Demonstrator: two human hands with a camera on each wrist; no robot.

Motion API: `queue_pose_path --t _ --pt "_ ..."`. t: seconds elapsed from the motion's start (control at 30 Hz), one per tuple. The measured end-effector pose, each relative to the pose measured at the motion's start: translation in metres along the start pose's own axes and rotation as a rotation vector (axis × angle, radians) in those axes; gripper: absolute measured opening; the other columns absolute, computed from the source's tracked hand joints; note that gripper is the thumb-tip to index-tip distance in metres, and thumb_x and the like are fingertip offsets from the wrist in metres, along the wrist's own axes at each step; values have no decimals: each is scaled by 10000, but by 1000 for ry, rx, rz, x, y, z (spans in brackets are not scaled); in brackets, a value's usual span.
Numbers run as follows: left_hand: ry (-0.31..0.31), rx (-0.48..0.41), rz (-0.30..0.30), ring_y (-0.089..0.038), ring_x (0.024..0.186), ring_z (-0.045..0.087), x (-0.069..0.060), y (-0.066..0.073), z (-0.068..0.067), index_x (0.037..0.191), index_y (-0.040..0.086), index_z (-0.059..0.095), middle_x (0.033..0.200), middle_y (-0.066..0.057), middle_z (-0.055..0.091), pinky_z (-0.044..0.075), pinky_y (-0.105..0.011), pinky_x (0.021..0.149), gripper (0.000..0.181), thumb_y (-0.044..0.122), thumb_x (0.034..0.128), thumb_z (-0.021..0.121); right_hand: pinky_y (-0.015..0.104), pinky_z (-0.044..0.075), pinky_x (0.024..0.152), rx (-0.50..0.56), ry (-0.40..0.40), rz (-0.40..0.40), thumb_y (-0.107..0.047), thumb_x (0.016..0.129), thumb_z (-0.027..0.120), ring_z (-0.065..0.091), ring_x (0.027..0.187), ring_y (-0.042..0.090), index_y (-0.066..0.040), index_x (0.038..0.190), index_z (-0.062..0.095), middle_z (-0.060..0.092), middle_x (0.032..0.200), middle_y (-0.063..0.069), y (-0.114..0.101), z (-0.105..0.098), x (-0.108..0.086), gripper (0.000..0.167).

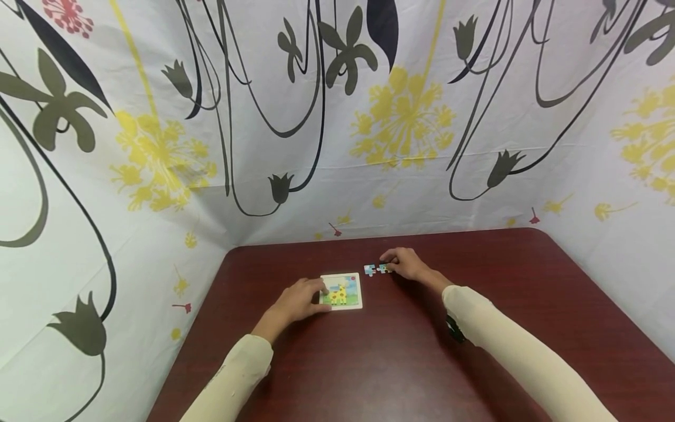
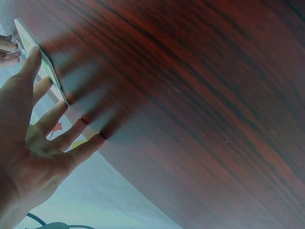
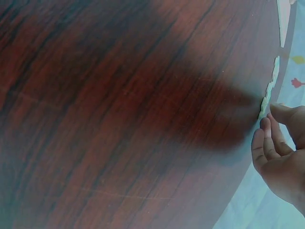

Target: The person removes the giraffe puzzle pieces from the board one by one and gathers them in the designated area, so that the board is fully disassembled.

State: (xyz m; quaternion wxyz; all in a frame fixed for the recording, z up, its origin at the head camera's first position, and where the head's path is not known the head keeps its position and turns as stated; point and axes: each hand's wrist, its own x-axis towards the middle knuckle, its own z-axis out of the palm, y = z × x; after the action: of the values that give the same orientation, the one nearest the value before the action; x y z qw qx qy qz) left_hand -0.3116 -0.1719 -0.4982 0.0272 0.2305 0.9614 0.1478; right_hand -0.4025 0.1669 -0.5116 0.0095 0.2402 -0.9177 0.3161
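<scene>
In the head view a small white-framed jigsaw puzzle (image 1: 346,293) with a yellow giraffe picture lies on the table. My left hand (image 1: 300,300) rests at its left side, thumb by the near edge and fingertips on the frame and picture. The left wrist view shows this hand (image 2: 45,143) with fingers spread and fairly straight, some touching the table. Beyond the puzzle's far right corner lies a loose blue-and-white puzzle piece (image 1: 370,269). Just right of it, my right hand (image 1: 405,264) pinches a second puzzle piece (image 1: 383,268), partly covered by the fingers. Its fingers are curled in the right wrist view.
Both pieces and the puzzle lie flat on a dark red wood-grain table (image 1: 401,357). A white floral-patterned cloth (image 1: 337,135) hangs behind the table's far edge and along both sides. A dark band (image 1: 454,328) shows under the right sleeve.
</scene>
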Motion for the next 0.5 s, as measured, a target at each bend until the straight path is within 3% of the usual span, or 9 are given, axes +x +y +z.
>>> queue_pose_path --t 0.27,0.5 --pt "5 -3 -4 -288 1242 563 0 -1 1 1193 225 688 1364 -21 654 490 -581 946 404 493 908 787 439 576 841 14 1 -37 3 974 693 717 1018 335 21 1196 725 738 1125 185 -9 -1 2 226" --pt "5 -7 -3 -293 1249 561 0 0 1 1193 222 689 1374 -26 649 487 -589 951 405 488 906 791 407 589 794 58 -13 -73 -2 960 718 737 975 317 45 1202 713 743 1104 206 -22 1 0 246"
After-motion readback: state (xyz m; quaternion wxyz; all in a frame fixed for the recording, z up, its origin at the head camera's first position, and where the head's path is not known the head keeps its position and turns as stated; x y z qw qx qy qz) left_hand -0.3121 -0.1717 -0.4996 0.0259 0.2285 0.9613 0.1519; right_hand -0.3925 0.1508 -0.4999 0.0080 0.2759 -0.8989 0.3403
